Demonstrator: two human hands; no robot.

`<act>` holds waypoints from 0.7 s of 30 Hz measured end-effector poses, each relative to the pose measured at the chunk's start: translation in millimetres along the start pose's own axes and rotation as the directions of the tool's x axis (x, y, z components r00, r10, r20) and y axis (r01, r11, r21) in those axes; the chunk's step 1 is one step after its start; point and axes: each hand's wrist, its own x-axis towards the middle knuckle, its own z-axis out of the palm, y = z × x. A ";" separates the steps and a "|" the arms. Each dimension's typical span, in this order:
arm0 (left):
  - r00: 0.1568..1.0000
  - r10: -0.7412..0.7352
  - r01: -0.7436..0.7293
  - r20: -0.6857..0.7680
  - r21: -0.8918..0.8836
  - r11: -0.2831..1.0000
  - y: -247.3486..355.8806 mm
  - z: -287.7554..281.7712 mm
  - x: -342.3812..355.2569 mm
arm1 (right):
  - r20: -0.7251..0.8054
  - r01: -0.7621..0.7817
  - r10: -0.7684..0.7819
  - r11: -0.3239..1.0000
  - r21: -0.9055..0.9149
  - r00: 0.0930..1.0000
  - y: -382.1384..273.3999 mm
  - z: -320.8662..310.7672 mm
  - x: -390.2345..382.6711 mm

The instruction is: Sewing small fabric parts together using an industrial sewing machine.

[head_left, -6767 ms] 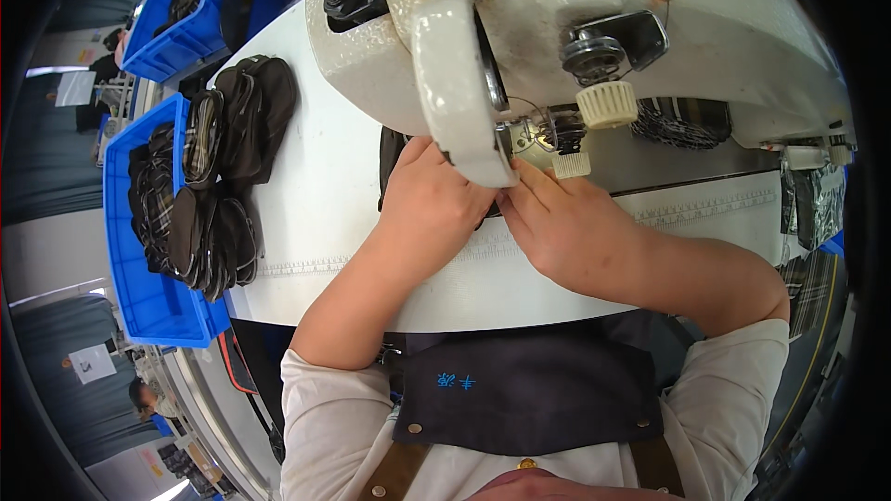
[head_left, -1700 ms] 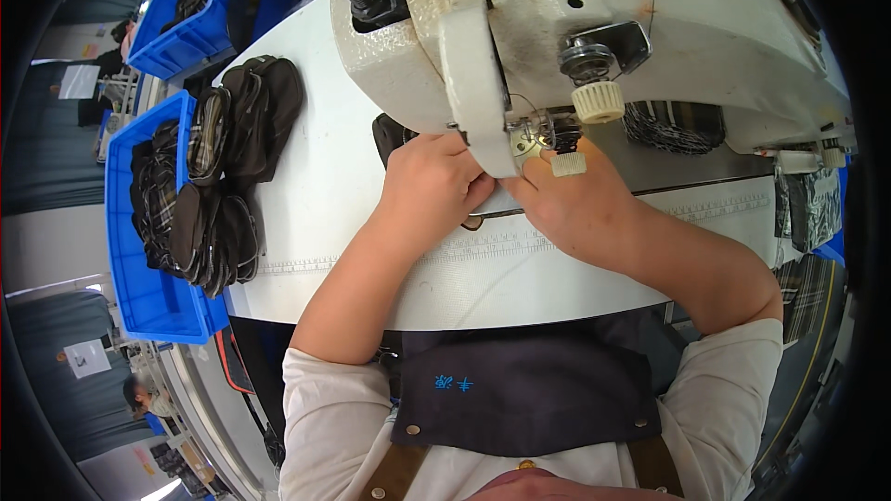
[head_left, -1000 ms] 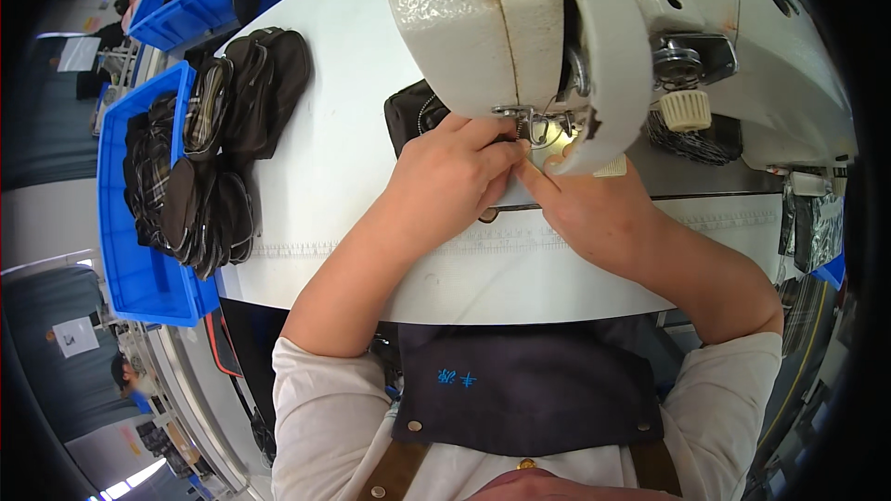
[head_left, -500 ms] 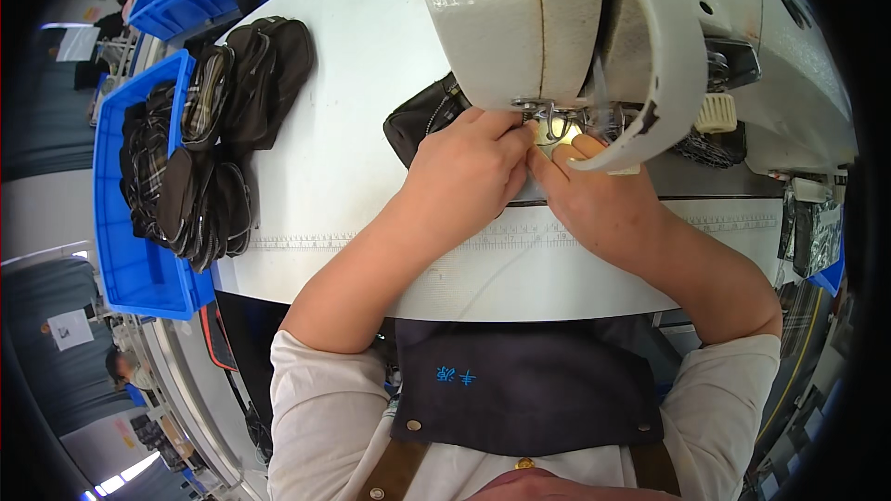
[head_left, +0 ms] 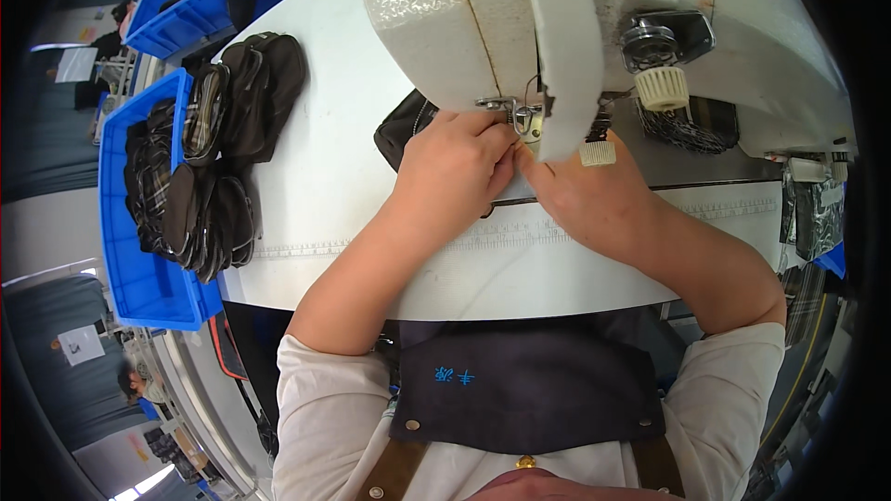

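A white sewing machine (head_left: 418,37) stands over the table, its presser foot (head_left: 527,121) just beyond my fingertips. My left hand (head_left: 455,162) is closed on a dark fabric pouch (head_left: 397,134) with a zipper, which sticks out beyond the knuckles on the left. Most of the pouch is covered by that hand and the machine head. Thumb and fingers of my right hand (head_left: 594,190) come together beside the left fingertips, close to the foot. A curved white guard (head_left: 561,56) and the machine hide part of the right fingers, and what they pinch is not visible.
At the left, a blue bin (head_left: 153,301) holds several dark and plaid pouches, with more dark pouches (head_left: 269,97) on the table beside it. Another blue bin (head_left: 153,32) is farther back. A printed ruler strip (head_left: 343,247) crosses the white table (head_left: 325,167).
The view has shifted, so the machine appears farther left and larger. Both hands stay together at the presser foot, and the guard now covers more of the right fingers.
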 end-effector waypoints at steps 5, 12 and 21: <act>0.996 -0.071 0.080 0.060 -0.169 0.982 -6.2 -9.3 1.5 | -0.027 0.029 -0.031 0.998 -0.063 0.999 0.1 -3.8 -0.3; 0.997 -0.073 0.075 0.031 -0.099 0.992 4.9 -2.8 0.5 | 0.133 -0.018 0.014 0.999 0.028 0.991 1.4 -5.2 -1.7; 0.983 -0.162 0.171 0.085 -0.106 0.980 5.7 -4.8 2.9 | 0.124 -0.063 0.058 0.998 0.031 0.991 6.0 -4.9 0.1</act>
